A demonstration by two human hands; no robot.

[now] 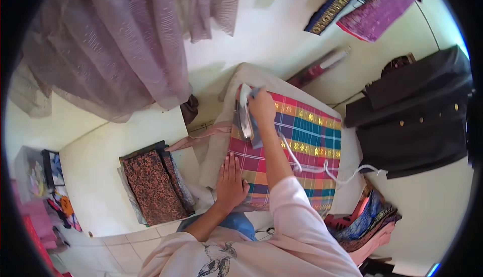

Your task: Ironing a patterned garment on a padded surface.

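Note:
A plaid cloth [307, 148] in red, teal and yellow with gold motifs lies spread over a pale padded ironing board [229, 83]. My right hand [262, 107] is closed around the handle of a clothes iron [246, 113]. The iron rests at the cloth's far left corner, and my hand hides part of its handle. From the iron a white cord [297, 165] loops across the cloth to the right. My left hand [231, 185] lies flat with fingers stretched out on the cloth's near left edge, holding nothing.
On the white table [95, 186] at left sits a stack of folded cloth with a brown floral piece [156, 184]. Sheer mauve fabric [115, 40] hangs at upper left. A black buttoned jacket [412, 116] hangs at right, above piled folded fabrics [367, 221].

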